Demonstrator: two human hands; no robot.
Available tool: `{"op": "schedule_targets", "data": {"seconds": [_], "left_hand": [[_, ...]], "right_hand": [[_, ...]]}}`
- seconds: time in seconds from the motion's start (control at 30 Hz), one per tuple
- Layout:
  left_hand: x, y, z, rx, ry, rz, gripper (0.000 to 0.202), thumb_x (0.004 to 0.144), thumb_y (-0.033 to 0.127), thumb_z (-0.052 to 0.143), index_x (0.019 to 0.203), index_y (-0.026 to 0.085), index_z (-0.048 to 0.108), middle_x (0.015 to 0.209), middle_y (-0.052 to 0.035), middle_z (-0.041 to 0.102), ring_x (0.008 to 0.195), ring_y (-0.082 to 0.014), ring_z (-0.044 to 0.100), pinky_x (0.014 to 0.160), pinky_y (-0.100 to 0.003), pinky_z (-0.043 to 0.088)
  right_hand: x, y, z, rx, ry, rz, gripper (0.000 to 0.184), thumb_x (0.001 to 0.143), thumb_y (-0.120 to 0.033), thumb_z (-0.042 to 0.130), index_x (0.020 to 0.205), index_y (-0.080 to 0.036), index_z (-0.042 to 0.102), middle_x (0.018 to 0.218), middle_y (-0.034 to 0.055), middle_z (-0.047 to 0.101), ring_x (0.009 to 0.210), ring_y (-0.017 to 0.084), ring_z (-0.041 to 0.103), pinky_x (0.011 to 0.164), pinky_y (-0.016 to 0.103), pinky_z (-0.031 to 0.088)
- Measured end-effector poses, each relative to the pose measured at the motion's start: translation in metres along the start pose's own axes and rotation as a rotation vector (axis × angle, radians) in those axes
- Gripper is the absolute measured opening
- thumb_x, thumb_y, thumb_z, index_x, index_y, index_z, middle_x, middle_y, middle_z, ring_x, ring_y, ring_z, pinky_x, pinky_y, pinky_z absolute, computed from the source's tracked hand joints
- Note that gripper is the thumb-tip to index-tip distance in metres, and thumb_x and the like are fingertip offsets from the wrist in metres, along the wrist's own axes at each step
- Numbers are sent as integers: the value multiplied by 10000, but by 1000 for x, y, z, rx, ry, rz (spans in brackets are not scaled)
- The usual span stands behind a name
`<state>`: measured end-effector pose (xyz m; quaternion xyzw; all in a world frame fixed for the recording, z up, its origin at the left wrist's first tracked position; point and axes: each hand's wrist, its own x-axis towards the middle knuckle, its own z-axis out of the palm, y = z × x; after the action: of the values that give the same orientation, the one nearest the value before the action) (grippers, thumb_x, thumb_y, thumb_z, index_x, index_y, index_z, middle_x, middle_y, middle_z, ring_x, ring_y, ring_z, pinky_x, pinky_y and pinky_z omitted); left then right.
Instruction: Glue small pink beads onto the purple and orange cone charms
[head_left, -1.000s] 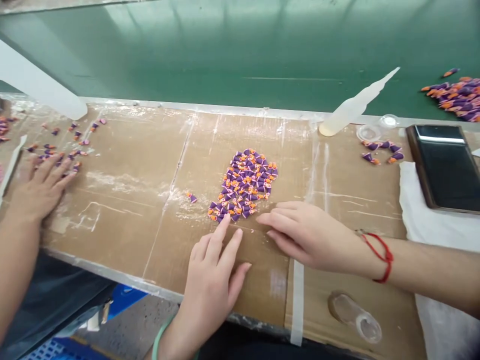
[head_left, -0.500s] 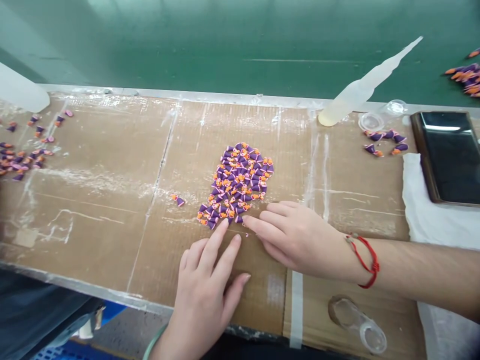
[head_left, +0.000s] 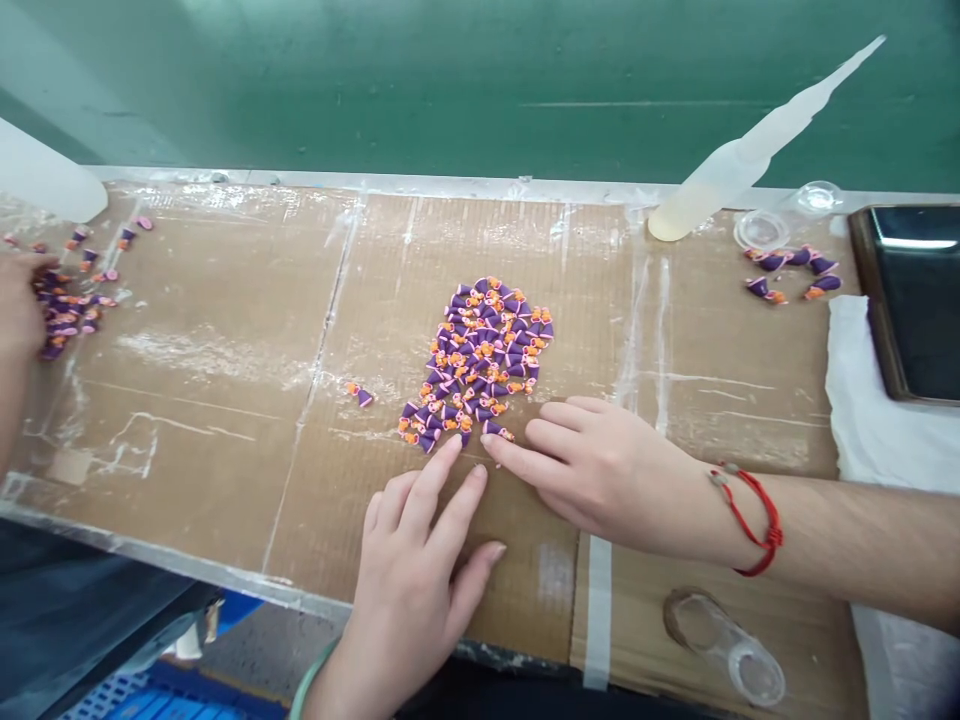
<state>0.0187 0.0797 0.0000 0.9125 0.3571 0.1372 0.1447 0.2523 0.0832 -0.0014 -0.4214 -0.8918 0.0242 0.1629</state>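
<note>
A heap of several small purple cones with orange and pink parts [head_left: 480, 365] lies on the cardboard-covered bench [head_left: 225, 400]. My left hand [head_left: 412, 560] comes up from below, fingers spread, its index fingertip at the heap's lower edge. My right hand [head_left: 607, 480] reaches in from the right, its index fingertip beside the lowest pieces. Neither hand holds anything. A small pair of pieces [head_left: 360, 395] lies apart to the heap's left. At the far left, a co-worker's hand [head_left: 19, 305] rests beside a loose cluster of pieces [head_left: 67, 315].
A small group of the same pieces [head_left: 787, 272] lies at the back right, near a tapered translucent plastic bottle [head_left: 742, 165] and a clear lid [head_left: 761, 230]. A dark-cased phone or tablet [head_left: 915, 300] sits on a white cloth [head_left: 847, 400]. A clear plastic cup [head_left: 724, 645] lies near the front edge.
The view has swung right and forward. My hands have closed in on the heap's lower edge. The co-worker's hand has moved left to the frame's edge, with the loose pieces gathered closer there.
</note>
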Motion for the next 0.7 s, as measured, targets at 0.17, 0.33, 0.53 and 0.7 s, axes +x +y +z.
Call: {"op": "schedule_targets", "data": {"seconds": [0.17, 0.33, 0.53, 0.7], "left_hand": [[0, 0, -1, 8, -3, -6, 379, 987, 273, 522, 1345, 152, 536, 1448, -195, 506, 1098, -287, 524, 927, -433, 397], [0, 2, -2, -8, -18, -14, 401, 982, 266, 528, 1364, 147, 524, 1471, -186, 492, 1124, -287, 512, 939, -431, 393], [1, 2, -3, -26, -18, -21, 379, 987, 269, 521, 1344, 143, 539, 1475, -176, 493, 1113, -281, 506, 945, -426, 385], [1, 2, -4, -36, -19, -16, 378, 987, 270, 521, 1342, 142, 545, 1466, -167, 502, 1117, -278, 498, 944, -416, 379]], "right_hand": [[0, 0, -2, -3, -14, -7, 241, 949, -168, 538, 1141, -104, 669, 725, 22, 604, 673, 159, 502, 619, 320, 369], [-1, 2, -3, -6, -12, -14, 237, 934, -153, 526, 1106, -112, 685, 706, 26, 590, 656, 166, 499, 617, 316, 365], [-3, 3, -4, -4, -31, 1, 258, 937, -123, 465, 1059, -114, 692, 722, 44, 596, 664, 171, 515, 622, 308, 358], [-1, 4, -6, 37, -11, 5, 243, 950, -127, 455, 1054, -112, 674, 722, 46, 619, 662, 166, 525, 614, 305, 374]]}}
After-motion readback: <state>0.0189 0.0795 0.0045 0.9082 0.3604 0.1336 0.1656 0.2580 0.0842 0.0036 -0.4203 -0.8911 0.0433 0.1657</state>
